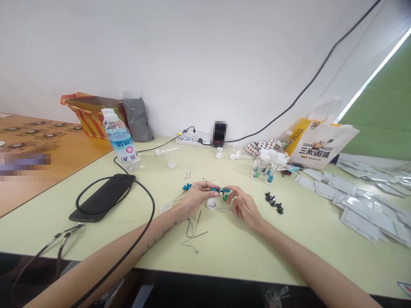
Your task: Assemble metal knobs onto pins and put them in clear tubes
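Black cable (154,209) aside, hands together

We pinch the blue-green piece (224,192) between left hand (197,194) and right hand (242,205), both closed on it, above the table (289,239) by the white cap (211,203); resting wrists should steady it

Both my hands meet on a blue-and-green part (222,192), just behind the white cap (211,204).

My left hand (195,197) pinches the part's blue end left of the cap, and my right hand (243,206) pinches its green end right of the cap. Bent metal pins (192,229) lie in front of the cap, black pieces (274,202) to its right, and a water bottle (122,141) far behind and to its left.
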Demonstrator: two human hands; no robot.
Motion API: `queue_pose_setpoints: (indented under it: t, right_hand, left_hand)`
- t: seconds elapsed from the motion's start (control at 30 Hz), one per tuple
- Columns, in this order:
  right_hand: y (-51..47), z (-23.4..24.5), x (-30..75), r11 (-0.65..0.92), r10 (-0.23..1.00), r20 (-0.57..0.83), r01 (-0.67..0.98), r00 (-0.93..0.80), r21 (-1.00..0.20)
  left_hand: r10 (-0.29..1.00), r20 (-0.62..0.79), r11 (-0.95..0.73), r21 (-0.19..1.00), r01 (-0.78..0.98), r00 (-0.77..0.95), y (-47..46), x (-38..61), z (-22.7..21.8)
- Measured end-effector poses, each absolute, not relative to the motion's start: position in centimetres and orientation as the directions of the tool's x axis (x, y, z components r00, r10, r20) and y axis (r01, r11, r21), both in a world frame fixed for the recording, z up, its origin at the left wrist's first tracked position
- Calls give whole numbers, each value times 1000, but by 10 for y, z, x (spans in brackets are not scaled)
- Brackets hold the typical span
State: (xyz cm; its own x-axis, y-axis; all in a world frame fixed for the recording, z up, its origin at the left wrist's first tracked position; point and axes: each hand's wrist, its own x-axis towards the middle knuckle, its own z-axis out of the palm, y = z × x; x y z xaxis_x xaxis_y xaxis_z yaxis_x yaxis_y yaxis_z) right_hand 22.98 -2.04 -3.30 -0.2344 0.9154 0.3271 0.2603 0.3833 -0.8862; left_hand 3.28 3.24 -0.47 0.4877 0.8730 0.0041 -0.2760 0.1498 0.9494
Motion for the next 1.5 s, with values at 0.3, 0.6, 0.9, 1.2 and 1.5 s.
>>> queue_pose_setpoints:
  t: [0.3,0.6,0.9,1.2,1.5]
  right_hand:
    - [-22,-32,232,335,921,268,222,-284,-916]
    - [-21,-36,232,348,914,285,199,-289,-916]
    - [-21,-35,233,364,910,302,197,-286,-910]
    - [-21,-35,234,355,915,296,199,-274,-914]
    - [-22,-33,234,339,915,278,182,-291,-923]
  left_hand:
    - [862,-36,178,955,-236,505,33,33,-7]
    - [844,-56,194,959,-208,533,29,35,-6]
    - [858,-42,182,957,-227,512,33,34,-9]
    - [855,-20,164,959,-232,519,37,33,-14]
    - [850,-21,160,962,-221,526,36,34,-15]
